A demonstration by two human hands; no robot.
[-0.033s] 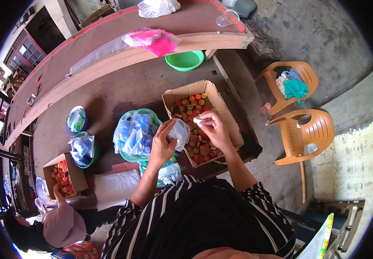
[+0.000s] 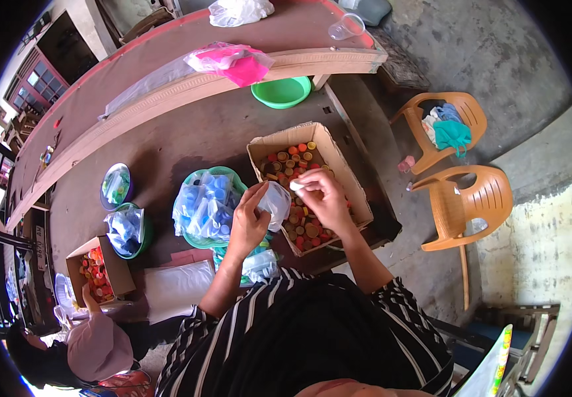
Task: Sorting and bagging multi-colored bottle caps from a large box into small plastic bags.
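My left hand (image 2: 250,215) grips a clear plastic bag (image 2: 276,204), its mouth turned toward my other hand. Between the thumb and fingers of my right hand (image 2: 323,196) is a small white bottle cap (image 2: 296,185), close beside the bag. Below that hand stands an open cardboard box (image 2: 344,169) with many red, orange, yellow and brown caps (image 2: 306,228) in it. Left of the bag, a green basin (image 2: 200,242) is heaped with bagged blue caps (image 2: 214,192).
Two small basins, one purple-rimmed (image 2: 106,200) and one green (image 2: 145,243), hold more bags. A co-worker (image 2: 97,337) reaches into another cardboard box (image 2: 122,264) of caps. A raised wooden ledge (image 2: 312,61) crosses behind a green tub (image 2: 280,104). Two orange chairs (image 2: 454,208) stand right.
My right hand has shifted slightly left with the white cap, nearer to the plastic bag. The left hand keeps its hold on the bag.
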